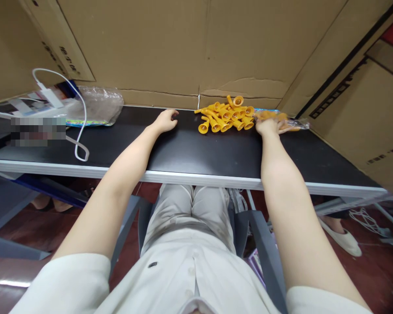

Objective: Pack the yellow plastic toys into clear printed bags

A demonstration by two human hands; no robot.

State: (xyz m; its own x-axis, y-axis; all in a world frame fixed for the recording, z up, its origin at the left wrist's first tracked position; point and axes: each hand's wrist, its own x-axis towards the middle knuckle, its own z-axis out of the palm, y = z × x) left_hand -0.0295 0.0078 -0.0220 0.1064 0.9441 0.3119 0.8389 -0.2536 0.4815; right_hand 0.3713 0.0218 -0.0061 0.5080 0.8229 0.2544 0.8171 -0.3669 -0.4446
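A pile of several small yellow trumpet-shaped plastic parts (227,115) lies at the far middle of the black table (190,152). My left hand (165,120) rests on the tabletop just left of the pile, fingers loosely curled, holding nothing. My right hand (267,126) lies at the pile's right edge, its fingers closed on a clear plastic bag (288,123) that holds more yellow parts.
Cardboard sheets (190,48) wall the table at the back and right. At the far left lie crumpled clear plastic (100,104), a white cable (80,131) and colourful packaging. Under the table are my legs, a grey chair, and another person's feet at both sides.
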